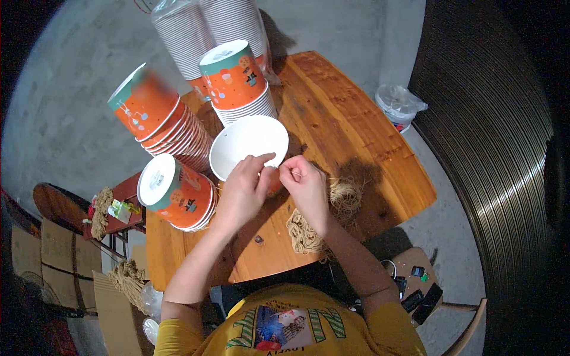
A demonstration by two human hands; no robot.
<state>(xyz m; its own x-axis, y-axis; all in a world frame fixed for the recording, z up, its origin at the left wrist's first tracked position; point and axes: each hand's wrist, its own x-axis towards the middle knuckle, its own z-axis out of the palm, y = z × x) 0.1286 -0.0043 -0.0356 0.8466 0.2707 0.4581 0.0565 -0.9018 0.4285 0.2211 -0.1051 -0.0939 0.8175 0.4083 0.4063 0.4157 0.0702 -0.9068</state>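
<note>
Here's the wooden table [350, 118], glossy and grained: its curved edge passes under my forearms, and the widest open room runs beyond and right of my right hand. Left of my grip it's tight! Two tall stacks in clear, crinkled plastic [181, 41] stand farthest ahead of my fingers. Closer in, three stacks of upturned paper tubs [234, 74], orange and green with pale ringed rims: one straight ahead, two off to the left, the nearest just beside my left wrist. And right at my fingertips, one open tub [249, 142], smooth and white inside, round mouth up. My left hand [243, 184] is at its near rim; gripping or just resting, I can't tell. My right hand [306, 184] is pinched tight beside it, contents too small to make out. Two tangled tan cord bundles [303, 232] flank my right wrist.
</note>
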